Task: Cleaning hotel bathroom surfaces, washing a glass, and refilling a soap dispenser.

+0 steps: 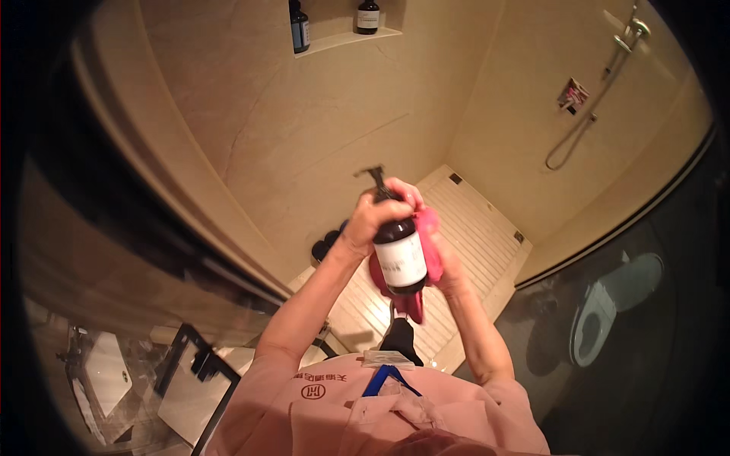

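A dark pump bottle [402, 229] with a white label bearing writing is held up in front of me, its black pump head pointing away. Around the bottle's neck is my left hand [368, 222], with the thumb across the front. My right hand [448, 267] presses a pink cloth [432, 251] against the bottle's right side. Part of the cloth hangs below the bottle's base. The cloth and bottle hide much of my right hand, and the fingertips behind the neck are hard to assign to either hand.
A wall niche [348, 43] holds two more pump bottles. Below is the slatted shower floor [473, 228]. A hand shower [639, 27] with hose and a valve [572, 96] are at right. Beyond the glass stands a toilet [596, 325]. Dark round objects [325, 245] sit by the wall.
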The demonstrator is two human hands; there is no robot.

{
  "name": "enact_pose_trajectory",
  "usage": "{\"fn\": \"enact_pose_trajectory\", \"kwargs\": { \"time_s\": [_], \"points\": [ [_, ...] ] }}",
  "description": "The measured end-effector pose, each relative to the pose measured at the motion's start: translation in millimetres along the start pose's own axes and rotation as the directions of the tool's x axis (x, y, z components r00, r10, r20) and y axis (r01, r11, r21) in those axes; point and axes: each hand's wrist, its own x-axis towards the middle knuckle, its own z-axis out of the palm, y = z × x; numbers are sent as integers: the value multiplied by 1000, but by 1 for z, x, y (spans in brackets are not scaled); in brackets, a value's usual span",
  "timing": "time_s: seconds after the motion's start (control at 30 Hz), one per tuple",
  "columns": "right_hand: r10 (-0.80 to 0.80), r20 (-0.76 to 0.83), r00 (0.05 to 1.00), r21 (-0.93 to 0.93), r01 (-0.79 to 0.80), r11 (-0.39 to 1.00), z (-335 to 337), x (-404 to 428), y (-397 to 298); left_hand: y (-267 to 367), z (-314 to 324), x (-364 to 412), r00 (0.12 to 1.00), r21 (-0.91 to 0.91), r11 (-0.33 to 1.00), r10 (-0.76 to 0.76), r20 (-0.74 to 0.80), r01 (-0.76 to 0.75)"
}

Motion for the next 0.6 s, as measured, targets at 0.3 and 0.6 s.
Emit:
{"fn": "enact_pose_trajectory", "kwargs": {
  "time_s": [0.3, 0.6],
  "points": [
    [227, 357, 906, 437, -377, 816, -26, 125, -2, -7, -82, 87, 879, 328, 945, 149, -452, 9],
    [188, 401, 897, 684, -430, 589, -34, 246, -60, -4, -64, 200, 780, 941, 11, 564, 273, -337]
  ]
}}
